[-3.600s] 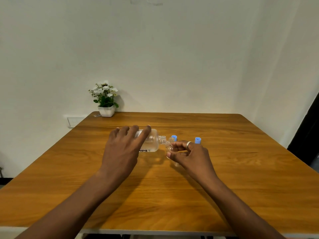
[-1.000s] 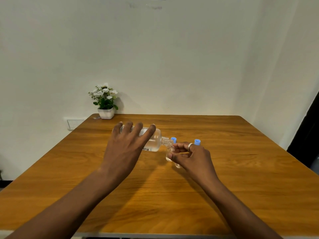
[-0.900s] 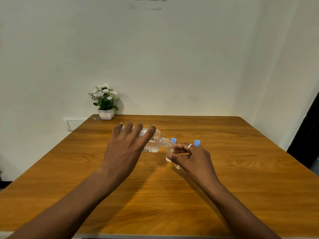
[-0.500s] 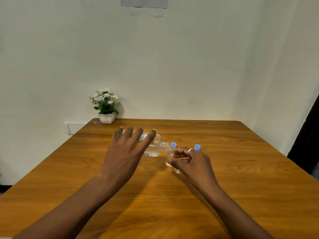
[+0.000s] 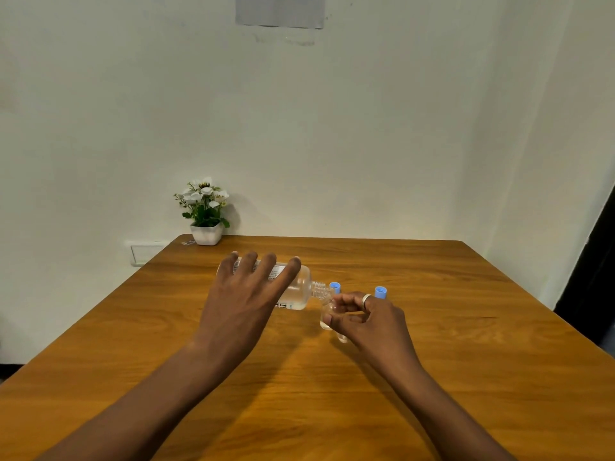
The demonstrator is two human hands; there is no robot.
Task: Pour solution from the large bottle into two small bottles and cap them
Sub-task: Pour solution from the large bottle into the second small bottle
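Observation:
My left hand [image 5: 244, 301] grips the large clear bottle [image 5: 299, 291] from above and holds it tipped on its side, its open threaded neck pointing right. That neck sits at the mouth of a small clear bottle [image 5: 327, 316], which my right hand [image 5: 369, 319] pinches between thumb and fingers just above the wooden table [image 5: 466, 344]. Behind the right hand stand two blue caps: one [image 5: 335, 287] close to the large bottle's neck, the other [image 5: 381, 292] by my ringed finger. What the caps sit on is hidden by the hand.
A small white pot of white flowers [image 5: 205, 214] stands at the table's back left corner against the wall. A wall socket plate [image 5: 146, 252] is left of the table. A paper sheet [image 5: 279, 10] hangs high on the wall.
The view has tilted upward, so hands and table sit lower in the picture. The large bottle stays tipped at the small bottle's mouth, and both hands keep their hold.

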